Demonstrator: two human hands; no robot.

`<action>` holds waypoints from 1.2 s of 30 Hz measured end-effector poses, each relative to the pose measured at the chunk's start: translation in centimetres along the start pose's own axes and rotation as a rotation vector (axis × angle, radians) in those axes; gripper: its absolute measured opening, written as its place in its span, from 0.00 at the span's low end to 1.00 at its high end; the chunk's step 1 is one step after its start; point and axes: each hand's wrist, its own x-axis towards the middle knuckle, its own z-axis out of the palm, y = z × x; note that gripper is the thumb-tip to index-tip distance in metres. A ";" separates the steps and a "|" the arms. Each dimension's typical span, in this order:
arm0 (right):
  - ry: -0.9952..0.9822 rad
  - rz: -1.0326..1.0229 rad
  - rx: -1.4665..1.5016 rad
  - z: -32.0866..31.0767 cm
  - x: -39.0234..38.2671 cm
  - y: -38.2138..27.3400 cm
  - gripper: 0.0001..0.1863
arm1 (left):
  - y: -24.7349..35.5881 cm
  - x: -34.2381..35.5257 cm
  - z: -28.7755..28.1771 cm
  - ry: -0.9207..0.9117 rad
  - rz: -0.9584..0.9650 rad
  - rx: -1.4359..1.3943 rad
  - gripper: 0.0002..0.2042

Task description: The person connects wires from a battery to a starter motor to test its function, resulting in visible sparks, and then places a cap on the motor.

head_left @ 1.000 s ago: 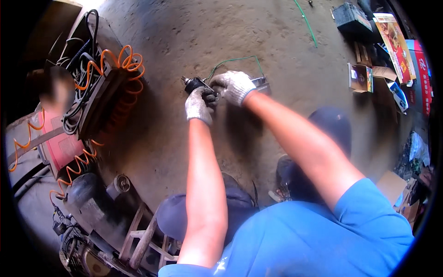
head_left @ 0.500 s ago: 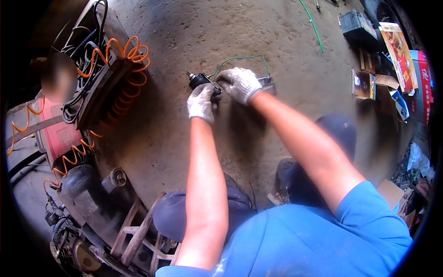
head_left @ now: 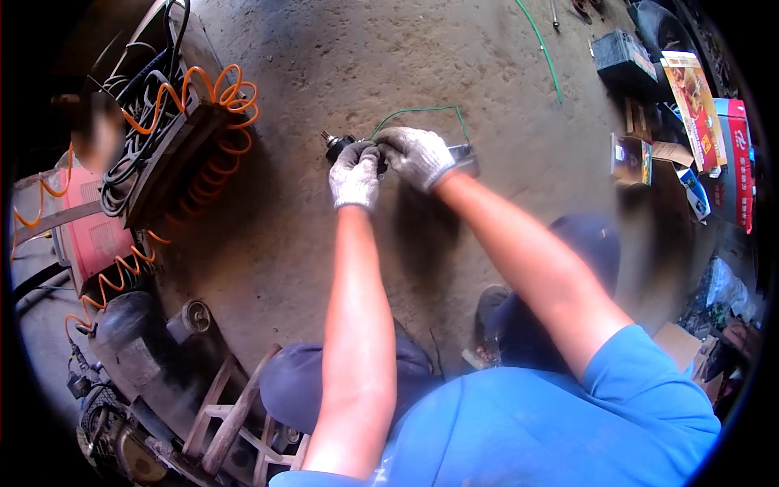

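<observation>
My left hand [head_left: 355,175], in a white knitted glove with greyed fingers, is closed around a black cylindrical part [head_left: 336,147] that looks like a small motor. Thin metal prongs stick out of its upper left end; my fingers cover much of the rest. Touching its other end is my gloved right hand [head_left: 417,156], fingertips pinched together on something too small to make out. A thin green wire [head_left: 418,109] arches from beside the part, behind my right hand, down to a small grey box [head_left: 465,160] on the concrete floor.
On the left, a wooden frame holds dark cables and a coiled orange air hose [head_left: 235,89], above a grey tank [head_left: 134,329] and a wooden ladder-like frame [head_left: 231,422]. A dark battery-like box [head_left: 623,58] and cartons [head_left: 631,158] stand at right. Another green line [head_left: 545,57] lies far off.
The view has shifted slightly. My hands have drawn a little closer together around the black part, and less of it shows past my left fingers.
</observation>
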 end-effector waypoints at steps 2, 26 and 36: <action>-0.004 0.036 -0.043 0.1 0.0 -0.2 0.14 | 0.0 -0.2 0.3 0.063 0.113 0.149 0.09; -0.036 0.087 -0.073 0.2 0.6 0.1 0.14 | -2.1 4.3 -2.8 0.559 0.058 0.671 0.37; -0.254 -0.112 -0.393 0.2 0.8 -1.5 0.13 | -0.4 5.4 -1.5 0.471 -0.166 0.809 0.38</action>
